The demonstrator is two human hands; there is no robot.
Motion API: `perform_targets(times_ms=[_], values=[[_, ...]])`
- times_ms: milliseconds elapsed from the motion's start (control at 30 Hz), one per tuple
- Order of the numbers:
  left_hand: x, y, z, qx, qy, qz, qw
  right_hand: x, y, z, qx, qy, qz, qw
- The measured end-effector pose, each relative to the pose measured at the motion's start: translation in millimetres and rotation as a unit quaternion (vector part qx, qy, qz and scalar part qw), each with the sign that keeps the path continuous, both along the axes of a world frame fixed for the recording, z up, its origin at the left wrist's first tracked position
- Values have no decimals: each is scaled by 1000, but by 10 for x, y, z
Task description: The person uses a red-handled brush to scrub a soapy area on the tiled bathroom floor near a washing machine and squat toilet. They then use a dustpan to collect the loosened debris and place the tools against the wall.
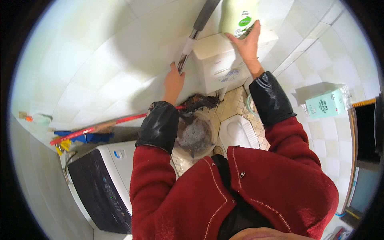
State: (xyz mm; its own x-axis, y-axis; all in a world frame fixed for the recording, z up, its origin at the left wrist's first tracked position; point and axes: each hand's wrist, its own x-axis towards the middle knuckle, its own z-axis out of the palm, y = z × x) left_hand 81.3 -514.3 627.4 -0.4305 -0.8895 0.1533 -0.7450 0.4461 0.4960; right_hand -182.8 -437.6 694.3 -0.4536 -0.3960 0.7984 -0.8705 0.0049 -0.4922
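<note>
My left hand [174, 85] is closed around the lower visible part of a metal pole [187, 46] with a dark grey foam grip [207, 13]. The pole slants up along the tiled wall, and its lower end is hidden by the hand. With thumb and forefinger spread, my right hand [250, 45] grasps the base of a pale green plastic bottle [240, 15] bearing a green label. That bottle is at the top of a white toilet cistern [214, 63]. A small dark patterned thing [246, 32] shows between hand and bottle; I cannot tell what it is.
Below is a tub [196, 132] of grey foamy water. A dark mop head [201, 102] lies by the wall near a red pole [132, 118]. A squat toilet [238, 132], a washing machine [99, 186] and a wall-hung tissue pack [325, 103] surround me.
</note>
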Motion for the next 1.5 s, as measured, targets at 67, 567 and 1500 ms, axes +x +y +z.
perform_targets(times_ms=[67,567,1500], values=[[157,55,-32,18,5,22,1000,2,21,-30,-1,20,19,1000],[2634,3590,-2000,571,85,260,774,1146,-258,-153,111,-122,264,950],[3109,2866,-2074,448,338,277,780,21,23,536,29,43,-74,996]])
